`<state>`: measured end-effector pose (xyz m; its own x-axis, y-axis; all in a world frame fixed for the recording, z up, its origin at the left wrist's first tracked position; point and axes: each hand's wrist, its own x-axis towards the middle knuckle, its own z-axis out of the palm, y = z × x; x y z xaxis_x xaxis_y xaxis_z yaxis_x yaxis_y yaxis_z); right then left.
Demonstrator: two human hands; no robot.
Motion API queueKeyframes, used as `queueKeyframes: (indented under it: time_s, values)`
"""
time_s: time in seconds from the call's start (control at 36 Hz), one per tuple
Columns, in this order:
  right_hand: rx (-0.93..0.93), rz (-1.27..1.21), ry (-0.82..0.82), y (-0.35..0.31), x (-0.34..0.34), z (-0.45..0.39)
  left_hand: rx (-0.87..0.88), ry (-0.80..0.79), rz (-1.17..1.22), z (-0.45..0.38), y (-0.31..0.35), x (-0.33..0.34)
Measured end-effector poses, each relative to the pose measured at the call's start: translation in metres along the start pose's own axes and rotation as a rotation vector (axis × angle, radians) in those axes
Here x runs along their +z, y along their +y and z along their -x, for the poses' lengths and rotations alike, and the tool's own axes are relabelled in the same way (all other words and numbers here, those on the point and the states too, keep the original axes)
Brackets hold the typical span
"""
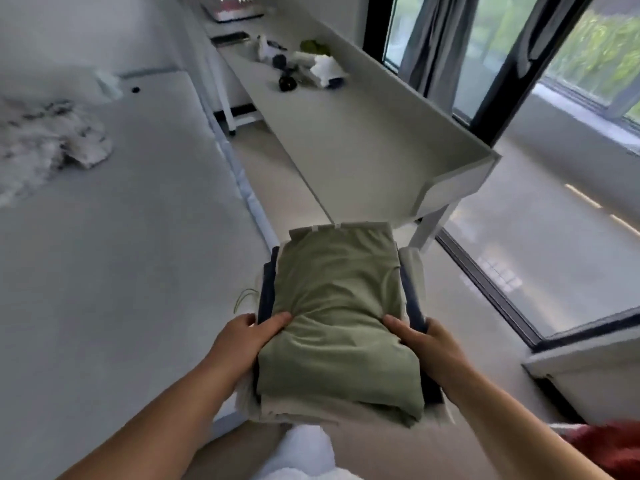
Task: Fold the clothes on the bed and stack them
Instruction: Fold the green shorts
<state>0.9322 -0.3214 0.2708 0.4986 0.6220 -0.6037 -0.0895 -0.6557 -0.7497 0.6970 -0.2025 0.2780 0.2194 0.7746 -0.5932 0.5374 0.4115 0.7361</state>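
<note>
You stand between a wide bed covered in a plain pale-grey sheet (114,271), which fills the left half of the view, and a long white table with a raised rim (363,147) running away from you on the right. Both of your hands carry a stack of folded clothes (339,327) in the air above the narrow strip of pale floor (277,188) between bed and table, near the table's closest corner. The top layer is an olive-green folded garment (332,306); dark navy fabric (266,289) shows at the stack's left and right edges, and cream cloth (311,410) lies at the bottom. Your left hand (242,337) grips the stack's left side, thumb pressed onto the green top and fingers curled around the edge. Your right hand (426,341) grips the right side in the same way, thumb on top, fingers wrapped out of sight beneath. On the bed, well apart from the stack and toward the far left, lies a crumpled white cloth with dark markings (52,136). On the table's far end sit several small blurred items, among them a white crumpled object (325,69) and a small black round object (287,84). To the right, grey curtains (433,39) hang beside black-framed windows (519,64) showing green foliage. A red textile (609,448) shows at the lower right corner.
</note>
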Motion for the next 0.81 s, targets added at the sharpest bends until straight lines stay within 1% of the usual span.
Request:
queueKeyframes:
  time_s: [0.08,0.17,0.47,0.64,0.75,0.81]
  values:
    - [-0.003,0.06,-0.1,-0.021,0.011,-0.034,-0.02,0.05,0.066,-0.019,0.008,-0.009]
    - [-0.04,0.128,-0.136,-0.048,0.014,-0.063,-0.021,0.096,0.092,-0.04,0.025,-0.013]
    - [-0.196,0.233,-0.151,-0.168,-0.008,-0.156,0.069,0.204,0.23,-0.108,0.123,-0.016]
    - [-0.227,0.238,-0.221,-0.219,-0.035,-0.205,0.081,0.251,0.34,-0.142,0.167,0.01]
    - [-0.255,0.264,-0.263,-0.251,-0.06,-0.245,0.079,0.296,0.425,-0.165,0.197,0.038]
    - [-0.266,0.265,-0.31,-0.266,-0.076,-0.267,0.08,0.316,0.481,-0.177,0.216,0.055]
